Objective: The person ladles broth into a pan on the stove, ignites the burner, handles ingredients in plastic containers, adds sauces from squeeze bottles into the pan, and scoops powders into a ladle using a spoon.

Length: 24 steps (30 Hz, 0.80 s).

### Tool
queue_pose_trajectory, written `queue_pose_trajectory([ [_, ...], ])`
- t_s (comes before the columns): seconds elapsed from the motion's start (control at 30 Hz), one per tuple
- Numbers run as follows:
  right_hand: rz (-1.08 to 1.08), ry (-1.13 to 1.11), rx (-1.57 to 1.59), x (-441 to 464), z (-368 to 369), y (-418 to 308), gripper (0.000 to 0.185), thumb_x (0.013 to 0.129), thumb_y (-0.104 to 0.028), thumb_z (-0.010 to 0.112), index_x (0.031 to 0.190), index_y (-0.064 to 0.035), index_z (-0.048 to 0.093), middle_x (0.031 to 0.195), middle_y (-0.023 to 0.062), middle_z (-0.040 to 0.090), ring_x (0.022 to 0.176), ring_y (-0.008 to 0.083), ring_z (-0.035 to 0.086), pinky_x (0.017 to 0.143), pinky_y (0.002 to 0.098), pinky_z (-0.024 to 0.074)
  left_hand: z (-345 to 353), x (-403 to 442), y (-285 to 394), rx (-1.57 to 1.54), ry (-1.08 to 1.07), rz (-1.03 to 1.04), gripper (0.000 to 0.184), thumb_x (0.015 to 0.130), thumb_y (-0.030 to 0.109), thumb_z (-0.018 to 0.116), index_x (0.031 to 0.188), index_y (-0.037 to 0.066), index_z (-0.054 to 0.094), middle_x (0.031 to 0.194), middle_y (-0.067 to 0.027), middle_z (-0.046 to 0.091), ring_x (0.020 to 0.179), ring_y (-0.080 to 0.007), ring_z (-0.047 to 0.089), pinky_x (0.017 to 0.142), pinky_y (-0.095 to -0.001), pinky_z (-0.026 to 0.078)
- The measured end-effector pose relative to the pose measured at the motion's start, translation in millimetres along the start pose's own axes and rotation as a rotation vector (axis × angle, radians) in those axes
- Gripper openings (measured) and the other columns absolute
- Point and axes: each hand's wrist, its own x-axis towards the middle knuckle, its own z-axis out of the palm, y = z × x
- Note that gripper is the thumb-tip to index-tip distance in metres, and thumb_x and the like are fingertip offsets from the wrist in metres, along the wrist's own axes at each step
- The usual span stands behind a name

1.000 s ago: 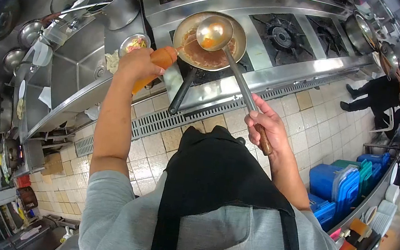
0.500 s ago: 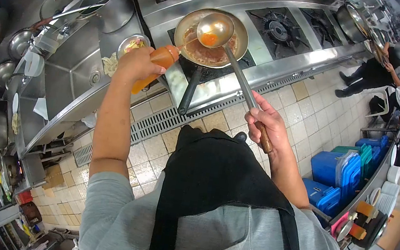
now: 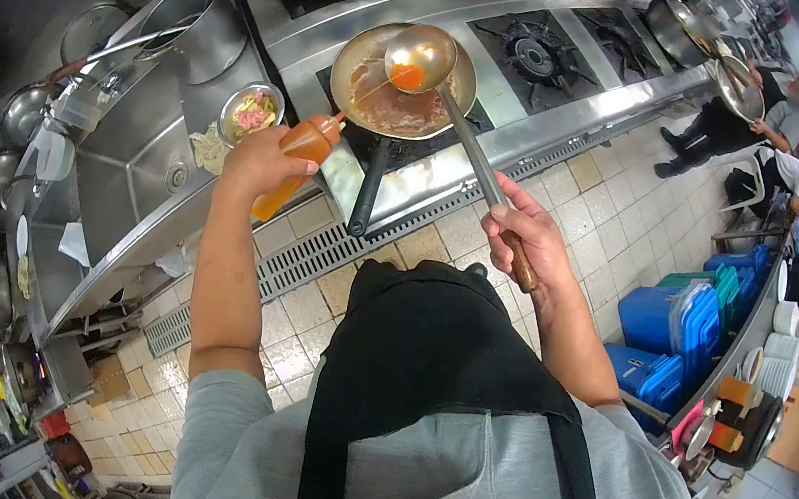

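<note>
My left hand is wrapped round an orange squeeze bottle, its nozzle tilted toward the pan. A thin orange stream runs from the nozzle into the ladle, where a small orange pool lies. My right hand grips the ladle's brown handle end, fingers closed. The ladle's bowl is over the frying pan, which holds brownish-red liquid and sits on a burner with its black handle pointing toward me.
Left of the pan is a metal bowl of chopped food, beside a sink and a tall pot. Another burner lies to the right. Blue bins stand on the right. Two people are at the upper right, one holding a pan.
The orange pool in the ladle has grown. The whole view has shifted, so the pan and stove sit further left. Both hands keep their holds; the distant person's pan shows more fully.
</note>
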Motion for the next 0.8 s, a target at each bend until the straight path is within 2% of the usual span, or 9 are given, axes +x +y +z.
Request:
queue_pose_trajectory([
  [0.17, -0.026, 0.061, -0.101, 6.7, 0.5, -2.6, 0.057, 0.089, -0.006, 0.059, 0.142, -0.0059, 0.038, 0.074, 0.006, 0.057, 0.043, 0.0107, 0.049, 0.036, 0.023, 0.037, 8.9, -15.3, -5.7, -0.076, 0.073, 0.032, 0.054, 0.066, 0.032, 0.082, 0.108, 0.002, 0.066, 0.092, -0.0143, 0.071, 0.087, -0.0246, 0.068, 0.079, -0.035, 0.051],
  [0.23, -0.038, 0.113, -0.231, 12.5, -3.2, 3.0, 0.061, 0.088, -0.005, 0.061, 0.144, -0.004, 0.036, 0.072, 0.0047, 0.057, 0.044, 0.0115, 0.05, 0.038, 0.0251, 0.0382, 18.7, -10.1, -24.1, -0.289, -0.027, 0.034, 0.056, 0.067, 0.028, 0.084, 0.112, 0.002, 0.064, 0.096, -0.011, 0.07, 0.088, -0.0206, 0.067, 0.08, -0.0337, 0.051],
  [0.3, -0.081, 0.259, -0.71, 16.8, 2.1, 10.6, 0.061, 0.089, -0.009, 0.06, 0.145, -0.0097, 0.038, 0.068, 0.0048, 0.055, 0.044, 0.0118, 0.05, 0.039, 0.0278, 0.0409, 28.2, -20.8, -24.3, -0.589, 0.026, 0.112, 0.058, 0.069, 0.031, 0.083, 0.114, 0.002, 0.061, 0.102, -0.0103, 0.068, 0.094, -0.0209, 0.066, 0.083, -0.035, 0.051],
  [0.4, -0.163, 0.242, -0.842, 29.4, -6.9, 29.2, 0.059, 0.09, -0.012, 0.058, 0.145, -0.0108, 0.039, 0.063, 0.0056, 0.053, 0.044, 0.0153, 0.052, 0.038, 0.0324, 0.0427, 35.6, -33.8, -20.5, -0.825, 0.157, 0.172, 0.061, 0.073, 0.012, 0.081, 0.126, 0.002, 0.053, 0.113, -0.0097, 0.063, 0.101, -0.0209, 0.062, 0.09, -0.0351, 0.05],
  [0.43, -0.057, 0.229, -0.737, 28.0, 1.7, 24.3, 0.06, 0.09, -0.009, 0.057, 0.147, -0.0122, 0.036, 0.063, 0.0057, 0.054, 0.043, 0.0165, 0.053, 0.038, 0.0317, 0.0425, 40.8, -32.0, -31.1, -0.878, 0.212, 0.184, 0.061, 0.074, 0.008, 0.08, 0.128, 0.003, 0.05, 0.117, -0.0101, 0.062, 0.104, -0.0213, 0.062, 0.092, -0.0352, 0.049],
  [0.53, -0.011, 0.125, -0.27, 42.4, 0.2, 34.9, 0.062, 0.09, -0.005, 0.058, 0.146, -0.0062, 0.032, 0.064, 0.0039, 0.053, 0.044, 0.0137, 0.052, 0.036, 0.0278, 0.0424, 49.4, -35.1, -49.1, -0.902, 0.306, 0.247, 0.062, 0.076, 0.004, 0.078, 0.13, 0.002, 0.048, 0.12, -0.0106, 0.059, 0.107, -0.021, 0.06, 0.094, -0.0353, 0.048],
  [0.57, -0.023, 0.137, -0.264, 42.6, 1.3, 32.1, 0.062, 0.09, -0.005, 0.058, 0.146, -0.0062, 0.032, 0.064, 0.0039, 0.053, 0.044, 0.0137, 0.052, 0.036, 0.0278, 0.0424, 53.0, -37.3, -52.2, -0.946, 0.404, 0.254, 0.062, 0.077, 0.004, 0.077, 0.132, 0.002, 0.047, 0.122, -0.011, 0.058, 0.108, -0.0209, 0.059, 0.095, -0.0351, 0.047],
  [0.63, 0.108, 0.064, 0.179, 40.7, 2.1, 29.4, 0.061, 0.09, -0.005, 0.058, 0.145, -0.0035, 0.032, 0.066, 0.0029, 0.053, 0.044, 0.012, 0.052, 0.037, 0.0267, 0.042, 55.5, -39.2, -50.5, -0.988, 0.492, 0.264, 0.063, 0.078, 0.004, 0.076, 0.133, 0.001, 0.046, 0.123, -0.0114, 0.058, 0.109, -0.0208, 0.059, 0.096, -0.0349, 0.046],
  [0.8, 0.07, 0.029, 0.071, 26.3, 10.6, 26.7, 0.062, 0.09, -0.005, 0.059, 0.145, -0.0053, 0.031, 0.068, 0.0026, 0.054, 0.045, 0.0114, 0.052, 0.039, 0.0256, 0.0424, 53.6, -58.0, -42.3, -1.073, 0.676, 0.246, 0.066, 0.079, 0.002, 0.074, 0.137, 0.0, 0.042, 0.124, -0.0119, 0.056, 0.11, -0.0212, 0.058, 0.099, -0.0338, 0.044],
])
